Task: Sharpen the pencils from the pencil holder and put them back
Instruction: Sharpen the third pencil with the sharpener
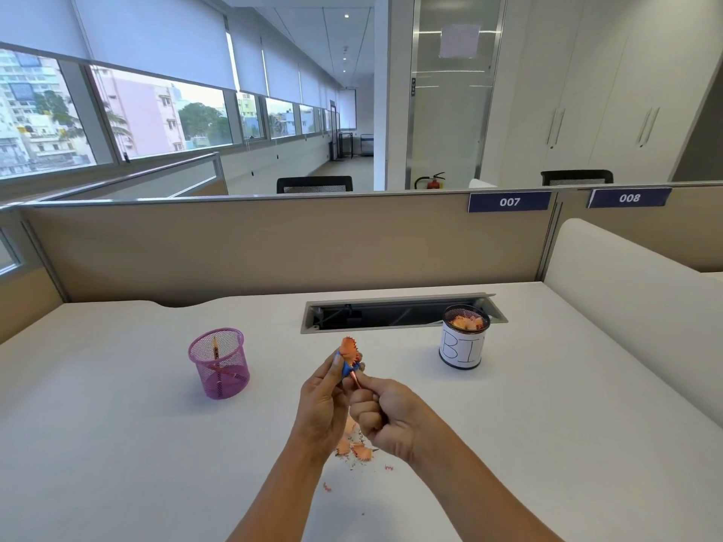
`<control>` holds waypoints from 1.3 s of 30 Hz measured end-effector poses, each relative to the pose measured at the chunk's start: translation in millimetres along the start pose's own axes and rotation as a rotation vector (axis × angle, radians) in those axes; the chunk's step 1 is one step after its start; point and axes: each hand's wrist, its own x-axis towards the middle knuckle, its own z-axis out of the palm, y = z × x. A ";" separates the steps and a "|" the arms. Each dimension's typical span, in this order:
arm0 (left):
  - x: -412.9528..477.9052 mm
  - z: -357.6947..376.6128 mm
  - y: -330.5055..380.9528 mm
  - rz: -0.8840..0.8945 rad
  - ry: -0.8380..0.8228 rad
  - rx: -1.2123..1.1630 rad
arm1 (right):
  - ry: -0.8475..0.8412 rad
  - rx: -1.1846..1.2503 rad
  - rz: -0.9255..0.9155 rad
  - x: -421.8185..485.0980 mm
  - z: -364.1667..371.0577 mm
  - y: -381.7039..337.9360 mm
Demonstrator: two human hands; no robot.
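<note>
My left hand (322, 400) pinches a small blue sharpener (347, 367) above the white desk (117, 444). An orange curl of shaving (349, 348) stands out of the sharpener's top. My right hand (385, 414) grips a red pencil (356, 379) in a fist, its tip inside the sharpener; most of the shaft is hidden in the fist. To the left stands a pink mesh pencil holder (220, 363) with pencils inside. Loose orange shavings (354, 449) lie on the desk under my hands.
A mesh cup with a white label reading "BI" (463, 342) holds shavings at the right. Behind it an open cable tray (391, 312) is cut into the desk. Beige partitions (274, 244) close the back; a white divider (626, 291) rises on the right.
</note>
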 end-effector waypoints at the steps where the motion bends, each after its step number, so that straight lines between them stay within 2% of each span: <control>1: 1.2 -1.7 -0.1 0.005 0.007 0.002 | 0.017 -0.088 -0.024 -0.3 -0.9 -0.4; 3: 2.7 -4.0 0.6 0.028 0.032 0.015 | 0.073 -0.338 -0.105 -0.6 -2.1 -1.5; 4: 3.4 -5.0 0.4 0.042 0.053 0.031 | 0.119 -0.539 -0.180 -0.2 -2.3 -1.7; 6: 5.0 -6.0 -0.8 0.073 0.121 0.090 | 0.242 -1.056 -0.389 3.4 -4.6 -0.5; 8: 4.3 -5.2 -2.2 0.116 0.200 0.180 | 0.343 -1.424 -0.657 8.9 -9.9 0.9; 10: 2.2 -1.3 -2.3 0.154 0.293 0.245 | 0.377 -1.650 -0.860 10.0 -13.6 1.7; 13: 0.5 5.3 -2.6 0.166 0.443 0.324 | 0.382 -1.907 -1.037 15.4 -22.9 3.0; 16: -2.5 9.4 -3.1 0.187 0.519 0.396 | 0.396 -2.135 -1.027 17.7 -28.5 4.1; 18: -4.1 10.6 -4.7 0.195 0.546 0.436 | 0.432 -2.194 -1.078 20.2 -28.0 5.4; 19: -5.1 11.5 -5.4 0.193 0.550 0.439 | 0.407 -2.207 -1.048 17.6 -26.9 6.9; 21: -6.0 12.0 -5.8 0.182 0.532 0.425 | 0.396 -2.169 -1.113 17.0 -27.0 9.2; 24: -5.9 10.5 -5.9 0.179 0.444 0.402 | 0.479 -2.044 -1.129 18.4 -29.3 13.3; 30: -3.3 8.4 -0.9 0.224 0.223 0.248 | 0.543 -1.765 -0.868 11.4 -4.8 8.1; 33: -1.8 12.4 3.1 0.223 0.142 0.148 | 0.453 -1.403 -0.655 10.4 3.6 7.0; 39: 3.5 11.1 11.5 0.206 -0.002 0.123 | 0.176 -0.430 -0.149 -10.1 12.2 -4.2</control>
